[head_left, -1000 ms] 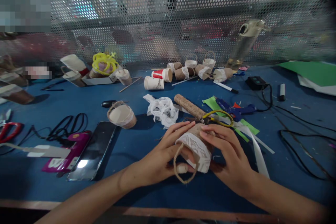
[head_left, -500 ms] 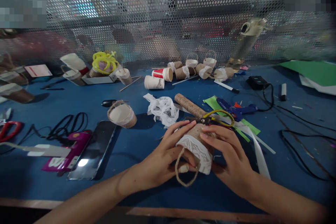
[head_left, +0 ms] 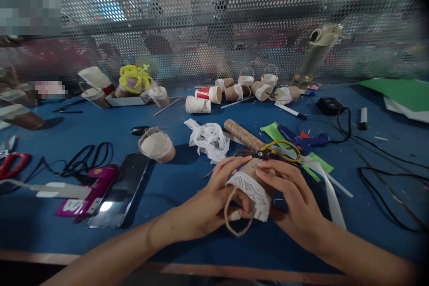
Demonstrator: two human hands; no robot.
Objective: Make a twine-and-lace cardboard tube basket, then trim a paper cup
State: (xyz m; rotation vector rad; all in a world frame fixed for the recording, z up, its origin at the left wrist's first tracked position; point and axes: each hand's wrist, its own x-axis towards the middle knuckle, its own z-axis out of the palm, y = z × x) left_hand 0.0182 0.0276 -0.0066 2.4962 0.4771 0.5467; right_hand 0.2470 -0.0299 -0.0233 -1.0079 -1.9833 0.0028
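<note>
Between my two hands lies a small twine-wrapped cup basket (head_left: 252,191), tipped on its side with its mouth toward me. White lace runs round its rim, and a looped twine handle hangs from it. My left hand (head_left: 217,196) grips it from the left, some fingers on top and others inside the mouth. From the right, my right hand (head_left: 291,192) holds the cup's wall with curled fingers. Just beyond sit yellow-handled scissors (head_left: 279,149) and a roll of twine (head_left: 243,134). A heap of white lace (head_left: 209,139) lies to the left of the roll.
A finished-looking cup basket (head_left: 157,145), a phone (head_left: 119,192) and a purple glue gun (head_left: 89,190) are at left. A blue glue gun (head_left: 303,140) with a cord lies right. Several cups, a bottle (head_left: 313,56) and a perforated metal screen (head_left: 187,22) stand behind.
My hands and the cup basket stay almost where they were. The whole view has shifted very slightly.
</note>
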